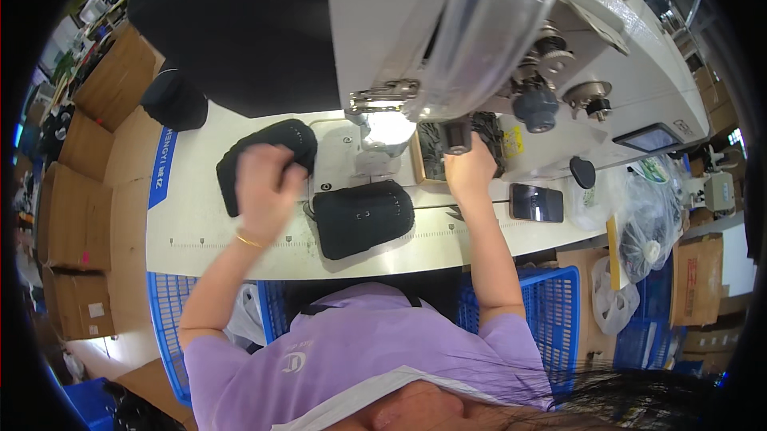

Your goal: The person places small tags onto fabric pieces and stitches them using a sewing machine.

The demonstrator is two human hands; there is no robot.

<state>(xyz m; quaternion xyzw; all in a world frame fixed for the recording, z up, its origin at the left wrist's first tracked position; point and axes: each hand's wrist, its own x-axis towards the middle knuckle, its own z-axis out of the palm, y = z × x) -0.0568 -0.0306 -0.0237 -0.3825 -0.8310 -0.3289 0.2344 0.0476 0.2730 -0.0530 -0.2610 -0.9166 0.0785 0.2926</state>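
Note:
My left hand (268,191) is smeared by motion over a black padded fabric piece (292,137) left of the sewing machine's needle area. A second black fabric piece (363,223), with a small mark at its middle and stitches along its edge, lies flat between my hands. My right hand (471,166) reaches into a shallow open box (419,161) of small dark strips (432,150). A machine part hides its fingertips, so any grip there cannot be made out. The sewing machine (639,47) stands over the table, its lamp lighting the needle area.
A phone (536,202) lies right of my right forearm, near a round black object (582,172) and plastic bags (651,223). Blue crates (551,311) stand below the table edge. A black cylinder (174,101) sits far left, beside cardboard boxes (76,215).

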